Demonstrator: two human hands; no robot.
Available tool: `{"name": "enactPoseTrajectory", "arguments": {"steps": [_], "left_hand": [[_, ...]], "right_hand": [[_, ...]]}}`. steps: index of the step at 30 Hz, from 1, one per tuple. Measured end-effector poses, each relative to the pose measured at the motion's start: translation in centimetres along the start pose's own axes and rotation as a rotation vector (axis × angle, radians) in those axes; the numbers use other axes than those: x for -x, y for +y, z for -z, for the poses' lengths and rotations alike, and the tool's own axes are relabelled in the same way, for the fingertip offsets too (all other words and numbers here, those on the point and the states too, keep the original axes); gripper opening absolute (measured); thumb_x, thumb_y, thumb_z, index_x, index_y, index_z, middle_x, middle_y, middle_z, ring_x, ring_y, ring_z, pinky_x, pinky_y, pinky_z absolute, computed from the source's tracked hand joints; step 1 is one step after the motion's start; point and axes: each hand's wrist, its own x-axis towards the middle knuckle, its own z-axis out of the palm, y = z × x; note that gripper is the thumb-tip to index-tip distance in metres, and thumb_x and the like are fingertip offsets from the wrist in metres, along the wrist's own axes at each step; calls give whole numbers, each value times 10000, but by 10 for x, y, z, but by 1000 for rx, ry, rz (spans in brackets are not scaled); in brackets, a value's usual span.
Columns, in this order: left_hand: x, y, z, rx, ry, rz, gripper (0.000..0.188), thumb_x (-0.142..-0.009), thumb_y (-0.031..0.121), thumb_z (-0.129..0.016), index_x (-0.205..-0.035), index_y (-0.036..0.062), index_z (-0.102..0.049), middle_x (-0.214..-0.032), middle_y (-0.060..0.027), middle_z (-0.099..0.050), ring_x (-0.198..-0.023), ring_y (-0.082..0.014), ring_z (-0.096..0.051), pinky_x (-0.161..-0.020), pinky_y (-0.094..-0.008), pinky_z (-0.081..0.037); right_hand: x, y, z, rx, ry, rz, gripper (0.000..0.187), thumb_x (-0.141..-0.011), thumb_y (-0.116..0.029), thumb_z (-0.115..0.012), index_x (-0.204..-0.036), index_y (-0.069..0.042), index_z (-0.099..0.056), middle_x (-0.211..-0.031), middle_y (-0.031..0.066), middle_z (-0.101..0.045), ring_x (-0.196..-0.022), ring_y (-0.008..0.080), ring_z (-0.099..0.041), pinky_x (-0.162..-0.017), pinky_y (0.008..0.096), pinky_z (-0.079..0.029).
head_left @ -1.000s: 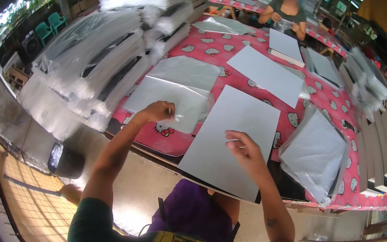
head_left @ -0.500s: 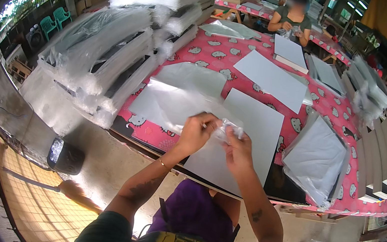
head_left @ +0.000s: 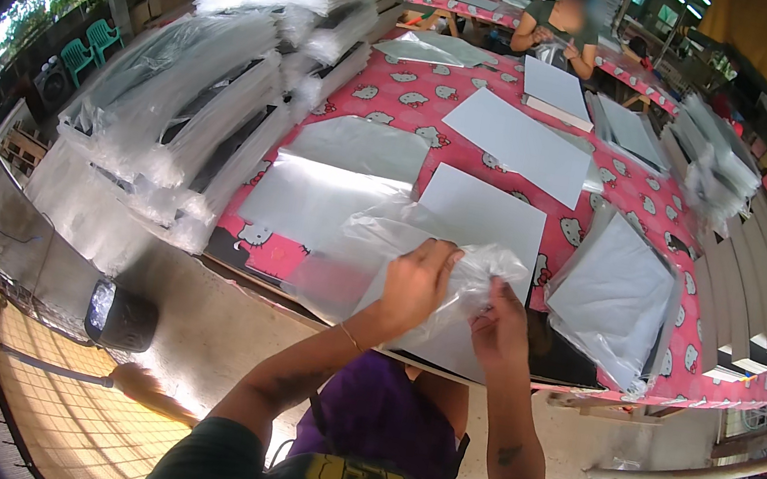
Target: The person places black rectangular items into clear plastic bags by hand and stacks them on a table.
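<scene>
Between my hands hangs a clear plastic bag [head_left: 374,238], gathered and wrinkled above a white sheet or board [head_left: 483,210] at the table's near edge. My left hand [head_left: 419,283] is closed on the bag. Opposite it, my right hand [head_left: 501,323] pinches the bunched plastic with thumb and fingers. Left of the white board lie more clear plastic bags [head_left: 332,186], stacked flat and shining in the light. On the right rests a stack of plastic-wrapped white sheets [head_left: 617,295].
Tall piles of plastic-wrapped goods [head_left: 175,96] stand on the left. Another white sheet [head_left: 517,145] and a white-topped stack [head_left: 556,88] lie farther back on the pink patterned tablecloth [head_left: 402,92]. Across the table a person [head_left: 558,37] handles plastic. Thick grey-brown stacks [head_left: 746,297] line the right edge.
The bag, a small bunch between my fingers before, is now spread wider, its loose part out to the left. My hands have moved slightly right and down. The view has shifted a little.
</scene>
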Motion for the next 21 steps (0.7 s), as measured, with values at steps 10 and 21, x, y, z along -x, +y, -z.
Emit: {"name": "enactPoseTrajectory", "arguments": {"steps": [10,21], "left_hand": [[-108,-72,194,-102,939,126,108,-898,62,-472,-901,0,-560,-775,-56,-515,-722,-216,-516,-684,-337,-423],[-39,-4,78,668,-400,582,232,-916,199,-593,-1048,16,-648,-985,-86,-669,-855,-172,-644,-754,-279,-498]], "right_hand": [[69,-147,74,-114,401,551,427,-949,-269,-540,-1303,-44,-460,-1215,113,-554,-1083,251,-557,-979,418,-442],[41,-14,-78,296,-48,427,386,-798,-3,-698,-1144,-34,-531,-823,-5,-585,-846,96,-590,-776,227,-431]]}}
